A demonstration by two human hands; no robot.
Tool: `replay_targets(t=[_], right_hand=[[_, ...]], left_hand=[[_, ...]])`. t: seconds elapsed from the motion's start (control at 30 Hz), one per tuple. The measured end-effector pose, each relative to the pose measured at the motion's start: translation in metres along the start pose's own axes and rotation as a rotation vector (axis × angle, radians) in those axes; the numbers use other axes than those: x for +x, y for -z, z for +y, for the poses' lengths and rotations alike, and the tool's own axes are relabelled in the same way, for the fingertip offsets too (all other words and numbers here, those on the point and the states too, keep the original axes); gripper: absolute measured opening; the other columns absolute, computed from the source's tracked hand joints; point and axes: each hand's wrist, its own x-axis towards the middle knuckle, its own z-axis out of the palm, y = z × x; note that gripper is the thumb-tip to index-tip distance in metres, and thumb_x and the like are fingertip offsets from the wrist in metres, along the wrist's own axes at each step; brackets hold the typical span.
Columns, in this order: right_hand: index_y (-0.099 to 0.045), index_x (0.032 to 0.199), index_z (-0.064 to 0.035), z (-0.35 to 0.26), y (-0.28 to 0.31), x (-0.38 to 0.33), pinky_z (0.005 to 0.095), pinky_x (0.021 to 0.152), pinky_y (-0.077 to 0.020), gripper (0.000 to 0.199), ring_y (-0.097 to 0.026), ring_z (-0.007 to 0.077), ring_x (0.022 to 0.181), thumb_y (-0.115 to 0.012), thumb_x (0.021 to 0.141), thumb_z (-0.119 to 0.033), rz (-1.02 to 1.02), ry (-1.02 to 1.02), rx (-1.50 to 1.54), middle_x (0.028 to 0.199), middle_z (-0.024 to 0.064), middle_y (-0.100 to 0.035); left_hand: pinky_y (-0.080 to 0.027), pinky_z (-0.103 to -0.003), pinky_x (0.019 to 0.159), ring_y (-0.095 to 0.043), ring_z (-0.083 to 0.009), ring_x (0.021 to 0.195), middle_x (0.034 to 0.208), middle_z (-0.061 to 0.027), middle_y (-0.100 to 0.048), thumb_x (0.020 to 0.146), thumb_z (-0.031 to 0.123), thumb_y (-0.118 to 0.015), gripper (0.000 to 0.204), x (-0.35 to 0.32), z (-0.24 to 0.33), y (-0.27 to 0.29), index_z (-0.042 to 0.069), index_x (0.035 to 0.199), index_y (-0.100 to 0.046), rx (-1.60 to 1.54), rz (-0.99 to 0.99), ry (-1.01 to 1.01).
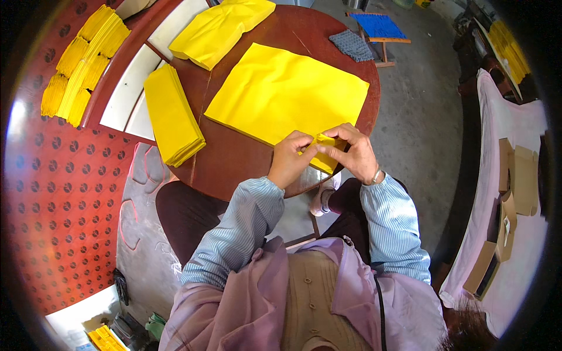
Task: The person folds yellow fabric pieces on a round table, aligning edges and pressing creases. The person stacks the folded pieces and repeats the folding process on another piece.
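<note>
Close to the near edge of a round brown table (231, 155), both of my hands pinch a small folded portion of thin yellow sheet (325, 162). My left hand (289, 157) has thumb and forefinger closed at its left side. From the right, my right hand (356, 153) grips it with bent fingers, the thumb pointing at the left one. Just beyond lies a wide, flat spread of yellow sheets (287, 88); whether the pinched portion belongs to it, I cannot tell. To the left rests a neat stack of folded yellow sheets (171, 114).
Another yellow bundle (219, 32) lies at the table's far side. A grey knitted cloth (351, 45) sits at the far right edge, near a blue-topped folding stool (380, 26). More yellow stacks (85, 64) stand far left. Opened cardboard boxes (518, 181) rest on pink cloth at right.
</note>
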Motion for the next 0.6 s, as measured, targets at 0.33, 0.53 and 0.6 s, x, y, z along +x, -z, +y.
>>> replay_targets(t=[0.33, 0.53, 0.6], right_hand=[[-0.071, 0.108, -0.0072, 0.0, -0.007, -0.005, 0.0407, 0.085, -0.053, 0.04, -0.069, 0.0313, 0.093, -0.084, 0.07, -0.005, 0.018, 0.143, -0.278, 0.1, 0.0102, -0.073], [-0.075, 0.101, -0.0102, -0.011, -0.015, -0.015, 0.0415, 0.092, -0.0498, 0.034, -0.065, 0.0299, 0.101, -0.082, 0.068, -0.006, 0.04, 0.205, -0.488, 0.102, 0.0074, -0.072], [-0.075, 0.099, -0.0112, -0.011, -0.019, -0.018, 0.0413, 0.092, -0.0491, 0.034, -0.065, 0.0288, 0.102, -0.083, 0.066, -0.007, 0.075, 0.211, -0.516, 0.101, 0.0055, -0.07]], left_hand=[[-0.057, -0.035, 0.086, -0.071, -0.0264, 0.097, 0.102, -0.0117, -0.07, 0.087, 0.015, -0.08, 0.02, -0.001, 0.027, 0.017, 0.003, 0.1, -0.07, -0.014, -0.105, -0.062], [-0.044, -0.05, 0.108, -0.056, -0.0417, 0.124, 0.127, -0.0195, -0.067, 0.084, 0.017, -0.077, 0.022, 0.079, -0.009, 0.126, 0.011, 0.105, -0.073, 0.745, 0.314, -0.406], [-0.04, -0.049, 0.116, -0.044, -0.0455, 0.139, 0.152, -0.0259, -0.046, 0.081, 0.027, -0.083, 0.063, 0.105, -0.029, 0.159, 0.015, 0.138, -0.059, 0.91, 0.306, -0.071]])
